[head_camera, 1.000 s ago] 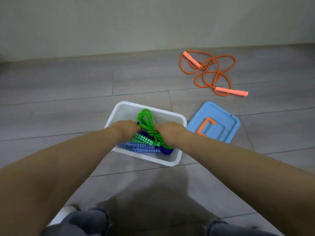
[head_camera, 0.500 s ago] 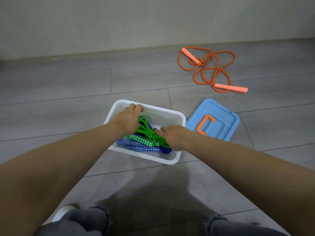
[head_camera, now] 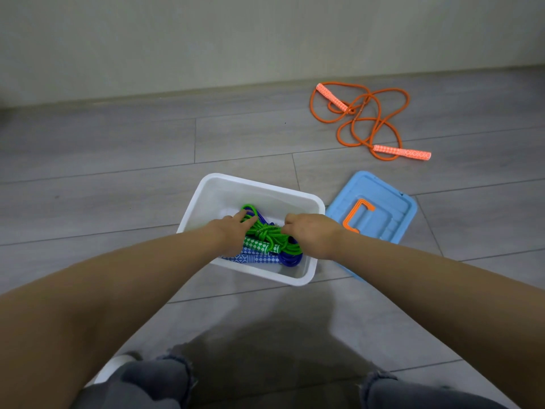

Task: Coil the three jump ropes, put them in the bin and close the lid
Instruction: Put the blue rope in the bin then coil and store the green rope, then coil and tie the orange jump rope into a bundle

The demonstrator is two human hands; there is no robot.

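Head view | green rope [head_camera: 269, 234] pressed into bin [head_camera: 259, 184] by left hand [head_camera: 233, 231], fingers flat, and right hand [head_camera: 309, 234], curled on it | orange rope [head_camera: 362, 119] judged limp, light; best taken by handles

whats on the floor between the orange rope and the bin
Nothing: in the head view, only bare grey floor separates the orange rope from the white bin.

White bin [head_camera: 298, 279], pale blue lid [head_camera: 392, 199] with orange handle [head_camera: 355, 215], green rope [head_camera: 269, 236], blue rope [head_camera: 290, 260], orange rope [head_camera: 374, 125]; handles seemingly diamond-patterned.
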